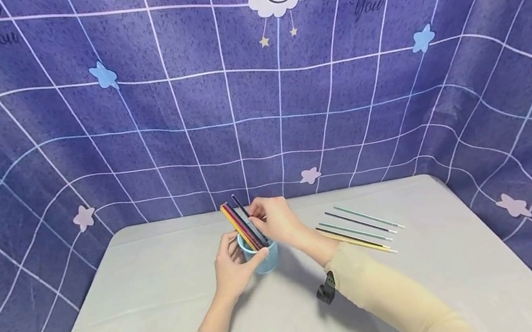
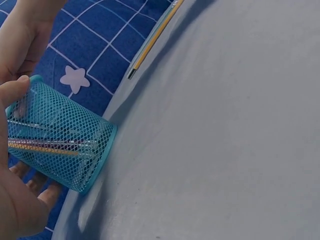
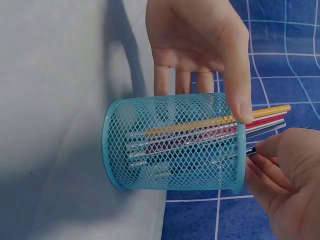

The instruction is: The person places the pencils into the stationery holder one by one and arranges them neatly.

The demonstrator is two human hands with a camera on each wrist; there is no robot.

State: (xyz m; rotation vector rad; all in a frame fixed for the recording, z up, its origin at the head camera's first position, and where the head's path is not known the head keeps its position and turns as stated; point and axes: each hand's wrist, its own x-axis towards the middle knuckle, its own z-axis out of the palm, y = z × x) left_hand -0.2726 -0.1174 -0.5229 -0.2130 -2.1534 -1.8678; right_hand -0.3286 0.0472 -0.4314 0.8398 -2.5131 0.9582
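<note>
My left hand (image 1: 232,268) grips a light blue mesh pencil cup (image 3: 170,145) standing on the table, with the thumb near its rim and the other fingers around the far side. Several pencils lean in the cup, among them a yellow pencil (image 3: 272,111), a red pencil (image 3: 265,120) and dark ones. At the cup's mouth my right hand (image 1: 277,220) pinches a dark pencil (image 1: 237,203) between thumb and fingers. The lower part of that pencil shows through the mesh in the right wrist view.
To the right of the cup, several pencils lie roughly side by side on the table: a green pencil (image 1: 366,216), a dark pencil (image 1: 360,222) and a yellow pencil (image 1: 363,243) among them. Behind the pale grey table (image 1: 128,318) hangs a blue gridded curtain (image 1: 254,97).
</note>
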